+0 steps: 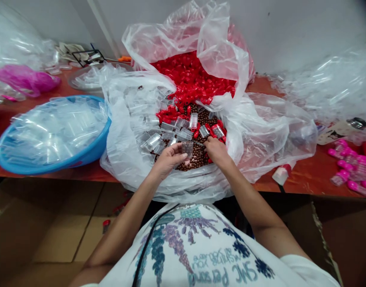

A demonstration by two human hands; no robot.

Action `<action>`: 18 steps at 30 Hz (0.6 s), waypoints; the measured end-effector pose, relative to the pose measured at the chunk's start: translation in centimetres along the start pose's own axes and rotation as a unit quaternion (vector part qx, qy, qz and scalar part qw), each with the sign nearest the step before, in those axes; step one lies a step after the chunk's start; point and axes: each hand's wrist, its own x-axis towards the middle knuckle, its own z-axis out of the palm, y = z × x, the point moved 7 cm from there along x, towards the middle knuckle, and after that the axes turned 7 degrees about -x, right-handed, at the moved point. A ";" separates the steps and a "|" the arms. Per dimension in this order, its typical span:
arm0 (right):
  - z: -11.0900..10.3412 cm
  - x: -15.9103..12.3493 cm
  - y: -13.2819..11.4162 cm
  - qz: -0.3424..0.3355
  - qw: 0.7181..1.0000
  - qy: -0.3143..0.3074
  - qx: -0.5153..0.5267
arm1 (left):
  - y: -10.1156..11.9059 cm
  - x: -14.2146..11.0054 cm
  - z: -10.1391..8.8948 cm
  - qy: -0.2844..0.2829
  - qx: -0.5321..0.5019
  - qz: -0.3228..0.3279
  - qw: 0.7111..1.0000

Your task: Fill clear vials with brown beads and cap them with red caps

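Observation:
My left hand (168, 159) holds a small clear plastic vial (187, 148) upright over a heap of small brown beads (200, 157). My right hand (215, 149) is closed in a pinch just right of the vial, with a thin tool (198, 143) reaching toward the vial's mouth. Several clear vials (167, 133) lie loose on the beads. Red caps (194, 77) fill the back of the same plastic-lined pile.
A blue basin (90, 153) lined with clear plastic sits at the left. Pink-capped vials (350, 167) lie at the right on the red-brown table (308, 175), with one capped vial (280, 174) near its edge. Cardboard boxes (51, 231) stand below.

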 end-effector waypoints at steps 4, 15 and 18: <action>-1.3 -0.3 0.8 0.033 0.988 0.085 0.126 | -0.2 0.1 0.3 -0.004 -0.002 -0.003 1.000; -1.8 -1.1 0.5 0.108 0.647 0.081 0.750 | -2.6 0.9 -0.1 0.007 0.019 -0.015 1.000; -1.0 -1.3 -0.2 0.134 0.596 0.028 0.791 | -2.8 0.7 0.1 0.010 0.030 -0.017 0.999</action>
